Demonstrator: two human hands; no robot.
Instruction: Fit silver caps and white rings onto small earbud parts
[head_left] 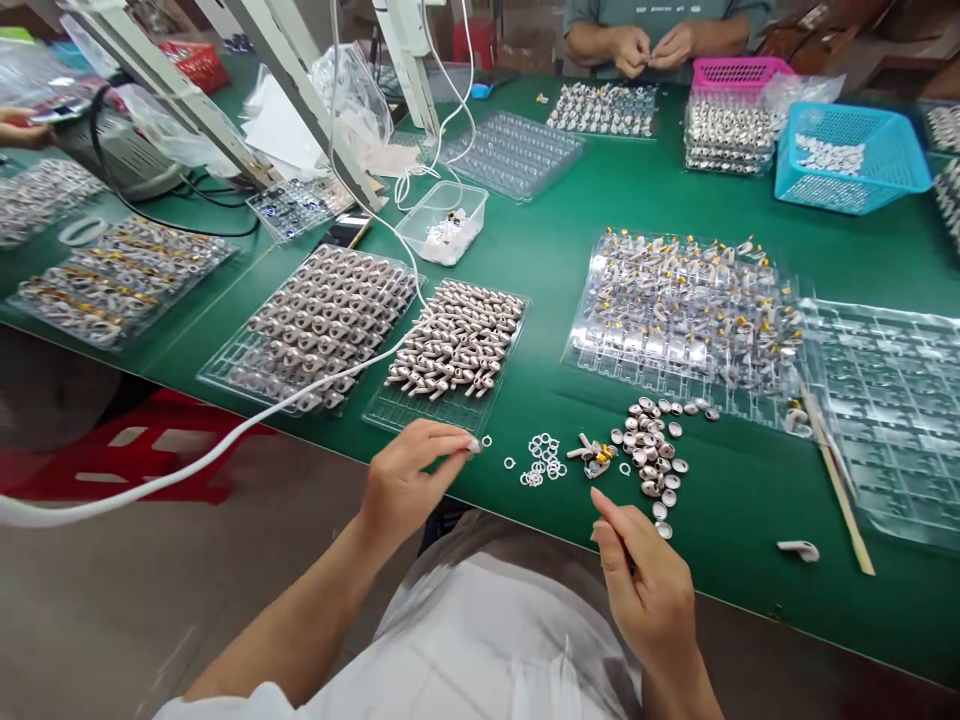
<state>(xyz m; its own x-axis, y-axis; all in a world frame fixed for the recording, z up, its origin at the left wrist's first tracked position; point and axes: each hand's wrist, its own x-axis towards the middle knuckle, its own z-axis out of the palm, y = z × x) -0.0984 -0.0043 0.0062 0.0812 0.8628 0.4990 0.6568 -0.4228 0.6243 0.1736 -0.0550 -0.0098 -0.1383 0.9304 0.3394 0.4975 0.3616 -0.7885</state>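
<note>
My left hand is closed in a pinch over the table's front edge, with something small and whitish at its fingertips that I cannot make out. A white ring shows just beyond those fingertips. My right hand has its index finger stretched forward and its thumb slightly apart, with nothing visible between them. Ahead of it lie several earbud stem housings with yellow parts. Loose white rings are scattered between the hands. A pile of round earbud covers sits beyond my right hand.
Clear trays hold earbud shells, more shells and parts with yellow tabs. A clear tub, blue basket, thin stick and single earbud shell are on the table. A white cable crosses the left side. Opposite are a co-worker's hands.
</note>
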